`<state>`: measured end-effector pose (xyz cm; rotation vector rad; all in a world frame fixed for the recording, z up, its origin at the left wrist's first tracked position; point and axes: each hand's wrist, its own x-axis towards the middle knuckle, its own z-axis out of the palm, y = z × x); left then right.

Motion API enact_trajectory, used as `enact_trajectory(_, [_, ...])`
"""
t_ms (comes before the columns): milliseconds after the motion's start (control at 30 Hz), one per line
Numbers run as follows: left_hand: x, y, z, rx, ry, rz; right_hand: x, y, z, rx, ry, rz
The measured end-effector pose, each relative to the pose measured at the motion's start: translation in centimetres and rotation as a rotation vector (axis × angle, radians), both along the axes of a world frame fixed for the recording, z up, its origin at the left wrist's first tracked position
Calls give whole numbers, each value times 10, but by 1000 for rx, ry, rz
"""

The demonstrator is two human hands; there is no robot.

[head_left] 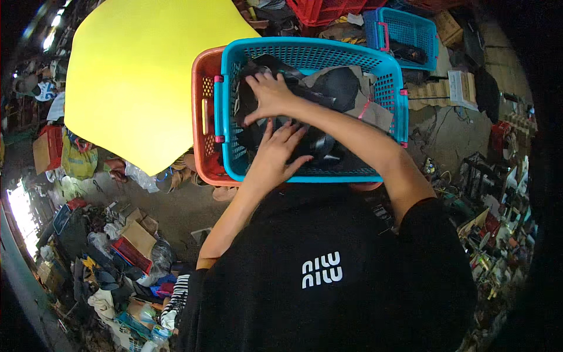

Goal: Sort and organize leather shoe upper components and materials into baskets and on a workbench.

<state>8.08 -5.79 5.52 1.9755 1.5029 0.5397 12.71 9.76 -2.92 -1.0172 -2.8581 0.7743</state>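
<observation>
A blue-green plastic basket (pixel 311 42) with pink handle clips stands in front of me, holding dark pieces (pixel 337 88) that look like leather or sheet material. My right hand (pixel 268 97) reaches across to the basket's left part, fingers spread over the dark pieces. Nearer to me, my left hand (pixel 278 151) is also inside the basket, its fingers apart on or just above the dark material. Neither hand grips anything that shows. Grey-brown flat pieces (pixel 375 114) lie at the basket's right end, with a thin pink strip across them.
Under the blue-green basket sits an orange basket (pixel 201 117). A large yellow sheet (pixel 135 76) spreads out at the left. Farther back are a smaller blue basket (pixel 410 29) and a red crate (pixel 328 10). Heaped clutter (pixel 129 264) covers the floor at the lower left.
</observation>
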Motion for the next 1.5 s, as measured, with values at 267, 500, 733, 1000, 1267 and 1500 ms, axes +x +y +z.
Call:
enact_trajectory(267, [-21,-16,-8,44,-290,408,-3,-30,2,57,-77,31])
enact_trajectory(500, [-31,-22,-10,-56,-515,666,35,-12,-3,71,356,-148])
enact_trajectory(733, [-31,-22,-18,9,-377,650,89,17,3,-148,547,-426])
enact_trajectory(1000, [-23,-12,-22,34,-261,372,105,3,8,-172,672,-513])
enact_trajectory(1267, [19,0,-3,-475,-373,215,108,-2,1,-161,708,-598])
enact_trajectory(1500, [26,-3,-21,-328,-265,87,110,15,22,-38,827,-562])
